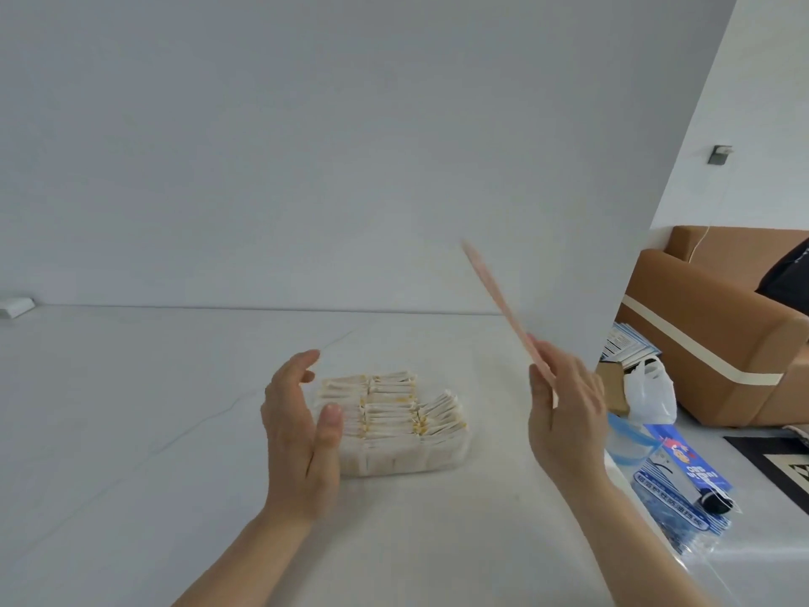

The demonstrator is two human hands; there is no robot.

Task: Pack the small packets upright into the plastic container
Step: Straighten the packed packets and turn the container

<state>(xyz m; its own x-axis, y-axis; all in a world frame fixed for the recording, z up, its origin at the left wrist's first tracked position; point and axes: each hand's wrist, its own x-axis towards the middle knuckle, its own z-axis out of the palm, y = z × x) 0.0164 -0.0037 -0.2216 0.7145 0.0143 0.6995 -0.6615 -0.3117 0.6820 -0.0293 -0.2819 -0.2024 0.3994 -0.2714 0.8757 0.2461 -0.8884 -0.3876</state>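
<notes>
Right hand: the right hand (564, 414) is raised beside the container, thumb and fingers pinching the lower end of a thin pinkish flat piece (497, 300) that slants up and away; it looks like a lid or card, though blur makes that uncertain.
Left hand: the left hand (302, 427) is spread wide with straight fingers, palm against the container's left side, probably to steady it.
Container: the clear plastic container (437, 451) sits on the white table (131, 431) between the hands.
Packets: the small packets (389, 405) stand on edge in tight rows, nearly filling it.
Off right: a blue printed pouch (683, 479) lies at the table edge; its lettering is too small to read.
Beyond: a white plastic bag (650, 389) and a brown sofa (722, 326).
</notes>
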